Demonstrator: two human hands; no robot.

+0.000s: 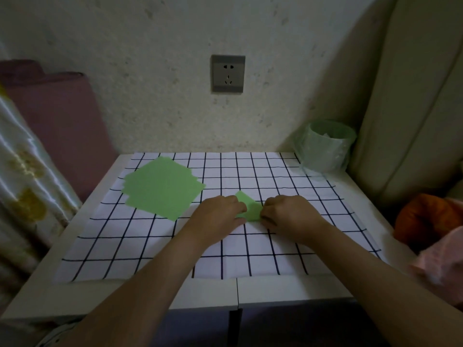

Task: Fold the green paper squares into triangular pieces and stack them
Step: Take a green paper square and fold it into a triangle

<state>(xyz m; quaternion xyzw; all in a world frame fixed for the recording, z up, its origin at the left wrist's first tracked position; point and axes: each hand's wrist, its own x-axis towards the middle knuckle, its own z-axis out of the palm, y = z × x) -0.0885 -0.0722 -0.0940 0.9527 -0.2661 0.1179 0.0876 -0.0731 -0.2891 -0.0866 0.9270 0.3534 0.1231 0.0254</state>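
Behind the white table (75, 296) stands a rough, pale plaster wall (150, 96) with a grey electric socket (227, 73) in its middle. On the table lies a white cloth with dark grid lines (125, 246), which covers most of the top. On the far left part of this cloth is a pile of flat green paper squares (162, 187), loosely laid, so their corners stick out in different directions.

Just to the right of the pile, near the middle of the cloth, is a small folded piece of green paper (250, 207), with one pointed corner directed to the wall. It lies between the two hands. The left hand (220, 214) is on its left edge with bent fingers (240, 209), the tips on the paper. The right hand (288, 216) is at its right edge, knuckles up, the fingers (266, 217) curled and pinching the border of the paper. Whether the thumbs are under the paper, I cannot tell.

In the far right corner of the table stands a small round bin with a pale green plastic bag (325, 146) in it. Left of the table are a dull pink roll of fabric (57, 121) and a shiny patterned cloth (22, 184). On the right are a cream cushion (413, 108), an orange object (426, 219) and a pink cloth (443, 266).
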